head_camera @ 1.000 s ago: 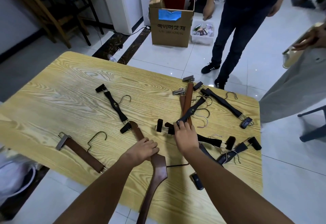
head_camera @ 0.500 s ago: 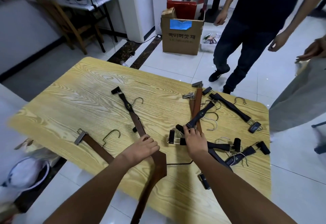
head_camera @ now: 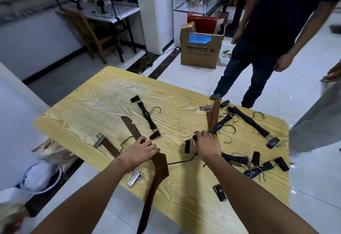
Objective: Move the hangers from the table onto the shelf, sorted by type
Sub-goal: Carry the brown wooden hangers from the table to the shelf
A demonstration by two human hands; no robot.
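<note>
My left hand (head_camera: 141, 151) grips a broad dark brown wooden coat hanger (head_camera: 158, 171) near its middle, one arm raised above the light wood table (head_camera: 103, 101), the other reaching past the front edge. My right hand (head_camera: 207, 145) grips the lower end of a black clip hanger (head_camera: 220, 124) that lies across two reddish brown clip hangers (head_camera: 214, 115). A brown clip hanger (head_camera: 108, 144) lies left of my left hand. More black clip hangers lie at the centre (head_camera: 147, 118), far right (head_camera: 251, 123) and near right (head_camera: 258, 169).
A person in dark clothes (head_camera: 262, 36) stands beyond the table's far right corner, and another person's grey garment (head_camera: 317, 123) is at the right edge. A cardboard box (head_camera: 201, 51), a wooden chair (head_camera: 92, 34) and a white bin (head_camera: 42, 176) stand on the floor.
My left hand has lifted the brown coat hanger off the table and swung its far arm leftward. My right hand has stayed on the black clip hanger. The view has tilted upward.
</note>
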